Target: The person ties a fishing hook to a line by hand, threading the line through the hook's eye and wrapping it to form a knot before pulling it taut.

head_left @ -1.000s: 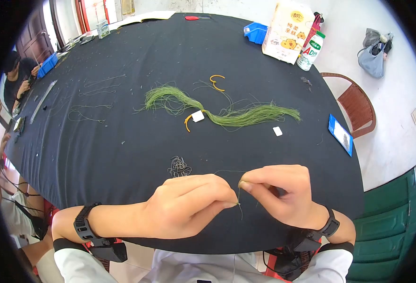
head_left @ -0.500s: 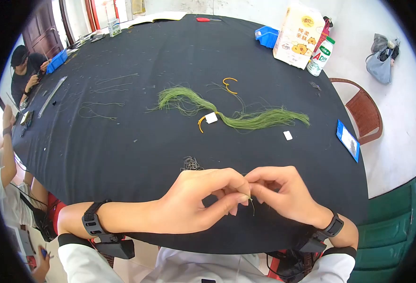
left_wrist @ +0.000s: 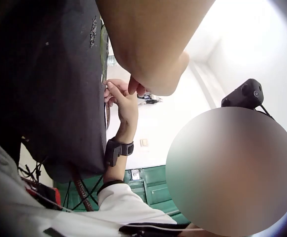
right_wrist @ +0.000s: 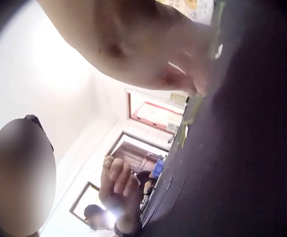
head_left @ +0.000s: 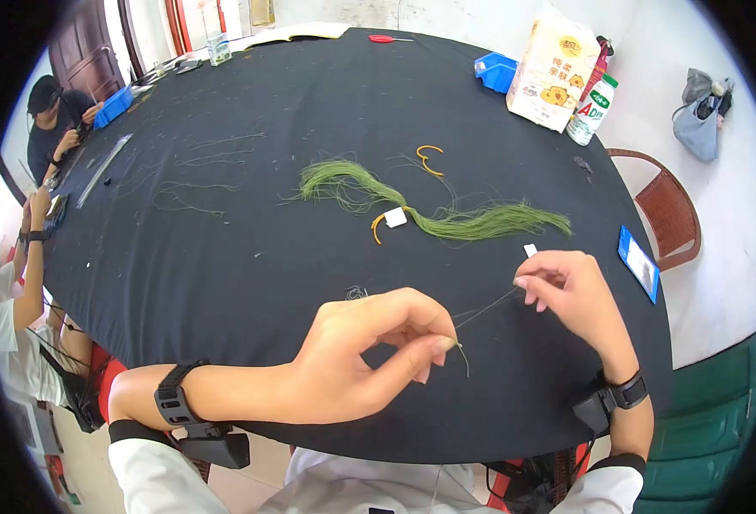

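Note:
Thumb and forefinger of my left hand (head_left: pixel 333 370) pinch a thin green thread, whose short tail (head_left: pixel 465 361) hangs below the fingertips. My right hand (head_left: pixel 571 289) pinches the same thread farther right, and the strands (head_left: pixel 491 306) run taut between the two hands. Beyond them lies a long bundle of green threads (head_left: pixel 498 223), bound at its middle, with a white tag (head_left: pixel 395 218) and a yellow curved piece (head_left: pixel 377 230) beside the binding. A small pile of dark wire pieces (head_left: pixel 356 292) is mostly hidden behind my left hand.
Another yellow curved piece (head_left: pixel 429 160) lies behind the bundle. Loose threads (head_left: pixel 198 186) are spread at left. Back right stand a tissue pack (head_left: pixel 549 75), a bottle (head_left: pixel 592 110) and a blue bin (head_left: pixel 495 72). A blue packet (head_left: pixel 639 264) lies near the right edge. People sit at left.
My right hand has moved away from the left, rightward and forward, drawing the thread out between them. The left hand keeps its pinch nearly in place.

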`<state>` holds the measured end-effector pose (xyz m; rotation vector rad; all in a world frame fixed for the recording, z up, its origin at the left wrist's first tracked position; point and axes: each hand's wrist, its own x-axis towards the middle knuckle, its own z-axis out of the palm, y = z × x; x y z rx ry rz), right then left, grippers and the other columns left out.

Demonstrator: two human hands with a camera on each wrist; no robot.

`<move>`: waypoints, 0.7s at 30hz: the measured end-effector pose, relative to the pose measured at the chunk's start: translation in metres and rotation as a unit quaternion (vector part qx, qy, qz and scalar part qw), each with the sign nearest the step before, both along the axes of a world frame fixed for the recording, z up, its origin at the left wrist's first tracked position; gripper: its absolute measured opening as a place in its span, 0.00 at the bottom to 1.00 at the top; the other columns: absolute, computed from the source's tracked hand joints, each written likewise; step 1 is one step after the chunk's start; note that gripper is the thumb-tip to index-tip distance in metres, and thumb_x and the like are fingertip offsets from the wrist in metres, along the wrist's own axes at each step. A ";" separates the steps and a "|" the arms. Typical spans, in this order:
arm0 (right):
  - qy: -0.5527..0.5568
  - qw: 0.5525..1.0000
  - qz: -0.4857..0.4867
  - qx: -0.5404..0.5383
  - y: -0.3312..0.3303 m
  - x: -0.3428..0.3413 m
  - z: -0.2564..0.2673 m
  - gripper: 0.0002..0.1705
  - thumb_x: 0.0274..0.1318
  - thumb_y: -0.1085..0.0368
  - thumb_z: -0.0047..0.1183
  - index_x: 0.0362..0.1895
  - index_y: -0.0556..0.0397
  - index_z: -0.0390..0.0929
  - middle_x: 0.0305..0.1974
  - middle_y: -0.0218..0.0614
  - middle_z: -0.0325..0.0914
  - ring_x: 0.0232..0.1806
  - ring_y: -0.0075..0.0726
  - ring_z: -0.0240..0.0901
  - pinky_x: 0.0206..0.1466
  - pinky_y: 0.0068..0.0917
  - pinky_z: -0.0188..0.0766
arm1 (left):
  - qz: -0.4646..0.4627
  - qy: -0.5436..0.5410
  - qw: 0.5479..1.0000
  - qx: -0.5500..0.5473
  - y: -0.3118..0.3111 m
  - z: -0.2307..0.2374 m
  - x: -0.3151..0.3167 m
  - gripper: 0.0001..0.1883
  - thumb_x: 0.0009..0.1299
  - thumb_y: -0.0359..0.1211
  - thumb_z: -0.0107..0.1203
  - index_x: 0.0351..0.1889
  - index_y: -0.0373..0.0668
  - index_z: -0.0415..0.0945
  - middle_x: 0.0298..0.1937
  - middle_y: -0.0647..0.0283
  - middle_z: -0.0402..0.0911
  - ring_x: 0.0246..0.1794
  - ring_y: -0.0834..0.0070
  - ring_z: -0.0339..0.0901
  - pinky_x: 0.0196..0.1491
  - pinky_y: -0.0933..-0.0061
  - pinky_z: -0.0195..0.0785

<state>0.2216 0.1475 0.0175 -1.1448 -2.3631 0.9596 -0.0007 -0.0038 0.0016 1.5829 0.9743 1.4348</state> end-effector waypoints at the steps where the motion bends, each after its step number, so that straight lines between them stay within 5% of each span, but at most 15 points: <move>1: -0.018 0.999 0.030 -0.027 0.002 0.001 0.006 0.08 0.52 0.66 0.57 0.34 0.57 0.80 0.24 0.33 0.79 0.26 0.25 0.76 0.30 0.23 0.70 | 0.009 -0.003 1.000 -0.009 0.000 0.000 0.000 0.03 0.68 0.21 0.51 0.37 0.32 0.74 0.29 0.63 0.78 0.26 0.83 0.77 0.30 0.82 0.72; 3: -0.053 0.991 0.092 -0.080 0.002 0.003 0.023 0.12 0.51 0.64 0.60 0.38 0.56 0.80 0.31 0.34 0.80 0.34 0.27 0.77 0.37 0.25 0.71 | 0.020 0.012 1.000 -0.018 0.001 0.000 -0.002 0.03 0.69 0.22 0.50 0.38 0.32 0.73 0.30 0.62 0.78 0.26 0.82 0.77 0.30 0.83 0.71; 7: 0.154 0.974 0.166 -0.013 -0.016 -0.007 0.027 0.19 0.50 0.61 0.61 0.46 0.55 0.76 0.49 0.38 0.74 0.52 0.34 0.68 0.53 0.32 0.65 | 0.033 0.077 0.996 -0.009 0.001 0.000 -0.004 0.04 0.70 0.23 0.49 0.39 0.32 0.72 0.31 0.61 0.78 0.27 0.82 0.76 0.29 0.84 0.70; 10: 0.171 0.971 0.160 0.047 -0.028 -0.012 0.019 0.17 0.52 0.61 0.59 0.44 0.56 0.77 0.46 0.37 0.76 0.49 0.33 0.70 0.52 0.31 0.66 | 0.047 0.118 0.991 0.036 0.002 -0.004 -0.003 0.04 0.68 0.22 0.51 0.39 0.33 0.73 0.31 0.60 0.78 0.27 0.81 0.77 0.29 0.83 0.70; 14: 0.204 0.952 0.172 -0.147 -0.062 -0.024 0.009 0.11 0.59 0.65 0.54 0.42 0.59 0.76 0.38 0.36 0.78 0.39 0.26 0.75 0.44 0.23 0.70 | 0.060 0.180 0.978 0.089 0.002 -0.002 -0.001 0.06 0.63 0.19 0.55 0.37 0.34 0.75 0.31 0.59 0.80 0.27 0.79 0.78 0.29 0.81 0.71; 21: 0.211 0.947 0.170 -0.174 -0.069 -0.027 0.000 0.09 0.56 0.68 0.56 0.40 0.59 0.78 0.34 0.35 0.79 0.35 0.25 0.76 0.41 0.23 0.71 | 0.072 0.211 0.961 0.164 0.005 -0.006 0.001 0.07 0.60 0.18 0.57 0.36 0.34 0.76 0.30 0.59 0.80 0.26 0.77 0.79 0.28 0.80 0.71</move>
